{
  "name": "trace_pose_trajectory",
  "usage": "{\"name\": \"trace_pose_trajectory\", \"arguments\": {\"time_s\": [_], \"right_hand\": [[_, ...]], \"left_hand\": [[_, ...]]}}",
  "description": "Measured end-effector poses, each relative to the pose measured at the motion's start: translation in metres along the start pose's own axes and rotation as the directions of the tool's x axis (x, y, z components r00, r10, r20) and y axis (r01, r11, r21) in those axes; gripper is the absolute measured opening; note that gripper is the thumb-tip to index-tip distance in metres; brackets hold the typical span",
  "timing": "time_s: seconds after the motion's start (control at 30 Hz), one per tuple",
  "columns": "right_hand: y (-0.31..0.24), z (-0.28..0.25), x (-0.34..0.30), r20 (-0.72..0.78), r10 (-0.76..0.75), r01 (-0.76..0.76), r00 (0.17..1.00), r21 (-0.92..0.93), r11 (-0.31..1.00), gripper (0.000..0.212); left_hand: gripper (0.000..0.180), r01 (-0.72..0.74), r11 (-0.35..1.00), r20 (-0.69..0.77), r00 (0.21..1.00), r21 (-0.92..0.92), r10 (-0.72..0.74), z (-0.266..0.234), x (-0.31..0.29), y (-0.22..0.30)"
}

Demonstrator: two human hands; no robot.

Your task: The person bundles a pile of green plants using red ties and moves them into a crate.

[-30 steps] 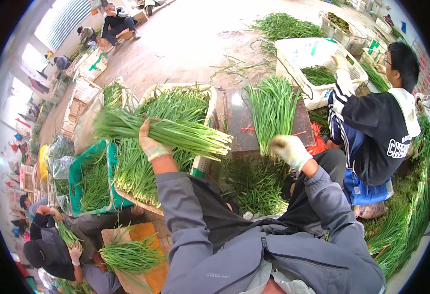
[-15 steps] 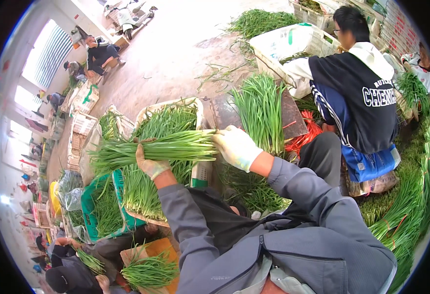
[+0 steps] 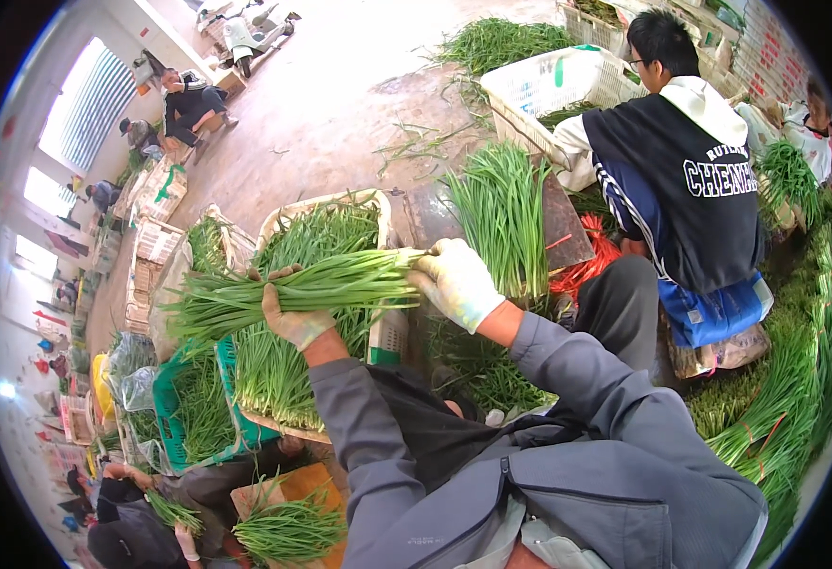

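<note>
A long bunch of green chives (image 3: pixel 349 283) lies across the space before me, stem ends to the right and leafy tips to the left. Gloved, my left hand (image 3: pixel 294 321) is wrapped around the bunch from below near its middle. At the stem ends my right hand (image 3: pixel 456 286), in a pale stained glove, pinches some of the stalks between thumb and fingers. Beneath the bunch stands a cream crate (image 3: pixel 384 220) heaped with more chives (image 3: pixel 283 365). To the right of my right hand, a pile of chives (image 3: pixel 503 216) rests on a dark board (image 3: pixel 569 228).
Red ties (image 3: pixel 598 261) lie beside the board. At the right a person (image 3: pixel 676 180) sits by a white basket (image 3: pixel 520 123). A green crate (image 3: pixel 171 417) stands at left, near another person handling chives (image 3: pixel 171 510). Tied chives (image 3: pixel 786 417) line the right side.
My right hand shifts slightly at the stem ends, its fingers now more bent. The bunch stays in my left hand. The person at right raises their head a little.
</note>
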State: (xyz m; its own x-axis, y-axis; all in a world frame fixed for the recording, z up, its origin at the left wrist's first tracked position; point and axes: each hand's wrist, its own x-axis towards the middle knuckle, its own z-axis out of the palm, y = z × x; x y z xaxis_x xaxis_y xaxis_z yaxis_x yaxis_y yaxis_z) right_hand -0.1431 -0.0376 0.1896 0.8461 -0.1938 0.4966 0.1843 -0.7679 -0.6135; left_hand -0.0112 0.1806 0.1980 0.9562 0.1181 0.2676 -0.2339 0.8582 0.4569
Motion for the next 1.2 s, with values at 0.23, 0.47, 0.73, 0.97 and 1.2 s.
{"name": "trace_pose_trajectory", "arguments": {"time_s": [0.23,0.47,0.73,0.97,1.2], "right_hand": [[0.012,0.029,0.01,0.138,0.125,-0.12,0.982,-0.048,0.992,0.028],[0.016,0.041,0.029,0.54,0.307,-0.621,0.784,0.665,0.415,0.035],[0.015,0.037,0.01,0.537,0.376,-0.551,0.755,0.831,-0.078,0.024],[0.098,0.024,-0.073,0.583,0.414,-0.627,0.699,0.223,0.746,0.03],[0.035,-0.006,-0.046,0.201,0.051,-0.076,0.978,0.118,0.99,0.018]], "left_hand": [[0.051,0.022,1.0,-0.004,1.0,0.005,-0.022,0.005,-0.004,-0.006],[0.052,0.08,0.996,0.042,0.996,-0.032,-0.078,0.009,-0.008,-0.011],[0.049,0.059,0.998,0.033,0.998,0.015,-0.06,0.012,-0.008,-0.009],[0.048,0.043,0.997,-0.077,0.996,0.068,-0.037,-0.007,0.013,0.019],[0.047,0.052,0.989,-0.106,0.994,0.138,-0.038,-0.016,0.014,0.026]]}}
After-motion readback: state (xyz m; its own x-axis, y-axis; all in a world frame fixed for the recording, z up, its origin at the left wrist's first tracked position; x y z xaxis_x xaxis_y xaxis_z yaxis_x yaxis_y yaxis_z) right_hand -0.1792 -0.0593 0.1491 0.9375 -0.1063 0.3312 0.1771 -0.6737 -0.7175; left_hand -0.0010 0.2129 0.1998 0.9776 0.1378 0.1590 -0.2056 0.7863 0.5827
